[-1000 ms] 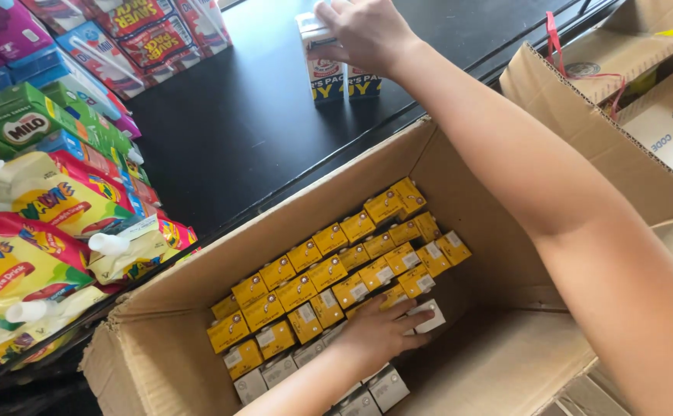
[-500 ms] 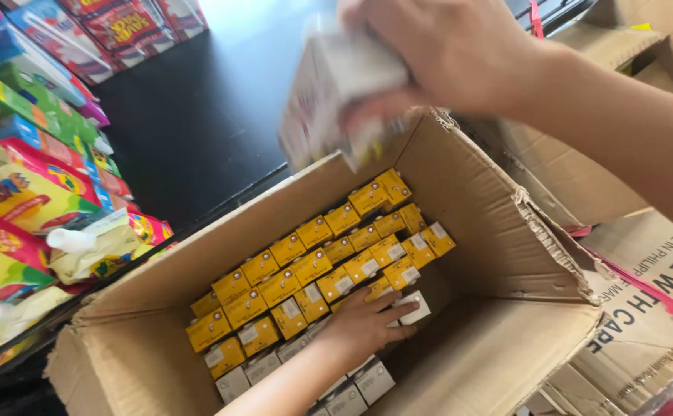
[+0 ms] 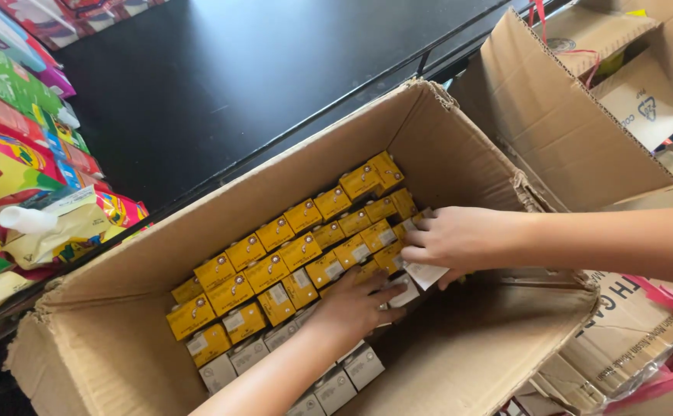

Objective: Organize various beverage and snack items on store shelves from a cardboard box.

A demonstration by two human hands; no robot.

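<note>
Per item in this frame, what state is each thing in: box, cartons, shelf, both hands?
Large cardboard box: open, flaps folded out, partly filled.
Yellow-topped cartons: upright, packed in tight rows inside the box.
Left hand: inside the box, resting on the cartons; grip not clear.
Right hand: inside the box, fingers closed on a white-sided carton.
Black shelf: bare where visible.
Second cardboard box: open.
Colourful packs: stacked at left.

Bright, even daylight, soft shadow inside the cardboard box (image 3: 460, 162), faint sheen on the black shelf (image 3: 259, 69).
</note>
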